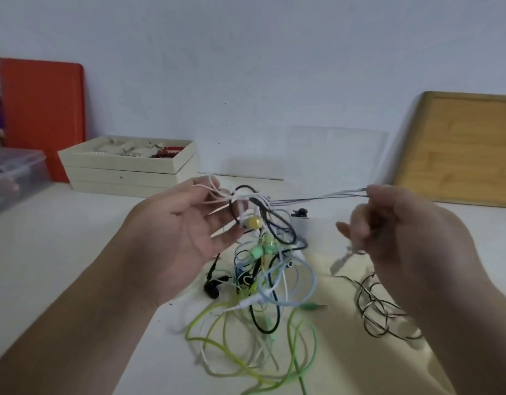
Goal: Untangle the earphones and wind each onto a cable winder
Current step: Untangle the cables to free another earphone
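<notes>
A knot of tangled earphones (263,252) hangs above the white table, with green, light blue, black and white cords trailing down onto it. My left hand (186,226) holds the top of the knot, white cords looped over its fingers. My right hand (397,223) pinches thin dark cords (317,198) pulled taut sideways from the knot. A dark braided cord (380,312) lies in loops on the table under my right hand. A black earbud (211,289) dangles at the knot's lower left.
Stacked cream trays (126,166) with small items stand at the back left, an orange board (43,109) behind them. A clear plastic box (12,175) is at the far left. A wooden board (462,149) leans on the wall at the right.
</notes>
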`<state>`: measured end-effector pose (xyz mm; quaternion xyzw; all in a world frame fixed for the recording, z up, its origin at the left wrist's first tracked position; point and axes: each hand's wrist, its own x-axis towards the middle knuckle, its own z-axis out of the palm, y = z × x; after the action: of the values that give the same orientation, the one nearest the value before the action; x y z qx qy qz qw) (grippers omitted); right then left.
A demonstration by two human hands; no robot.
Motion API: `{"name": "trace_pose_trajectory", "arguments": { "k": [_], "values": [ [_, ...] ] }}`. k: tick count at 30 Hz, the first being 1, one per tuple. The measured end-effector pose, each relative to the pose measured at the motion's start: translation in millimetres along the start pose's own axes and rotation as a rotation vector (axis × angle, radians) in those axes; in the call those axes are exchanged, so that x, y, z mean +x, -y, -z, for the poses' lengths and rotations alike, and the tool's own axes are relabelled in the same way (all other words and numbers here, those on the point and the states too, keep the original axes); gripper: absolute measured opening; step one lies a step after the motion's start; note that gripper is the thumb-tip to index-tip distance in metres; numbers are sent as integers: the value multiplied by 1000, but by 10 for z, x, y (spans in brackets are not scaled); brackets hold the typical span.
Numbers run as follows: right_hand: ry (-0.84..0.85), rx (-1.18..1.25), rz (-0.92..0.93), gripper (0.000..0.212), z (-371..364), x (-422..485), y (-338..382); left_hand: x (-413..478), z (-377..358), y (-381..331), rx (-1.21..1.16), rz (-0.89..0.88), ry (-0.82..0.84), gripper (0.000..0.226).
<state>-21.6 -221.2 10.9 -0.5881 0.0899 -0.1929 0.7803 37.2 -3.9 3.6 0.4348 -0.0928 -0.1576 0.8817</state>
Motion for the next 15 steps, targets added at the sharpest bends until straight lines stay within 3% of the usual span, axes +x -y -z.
{"name": "trace_pose_trajectory", "arguments": {
  "k": [4,7,15],
  "values": [
    [254,-134,78,39,-13,-73,10,5,24,-3,54,12,-64,18],
    [427,-492,146,35,-39,-107,-86,13,1,22,17,25,-106,18],
    [466,-938,215,31,-135,-170,-242,103,55,67,-100,34,-263,19]
  ]
}}
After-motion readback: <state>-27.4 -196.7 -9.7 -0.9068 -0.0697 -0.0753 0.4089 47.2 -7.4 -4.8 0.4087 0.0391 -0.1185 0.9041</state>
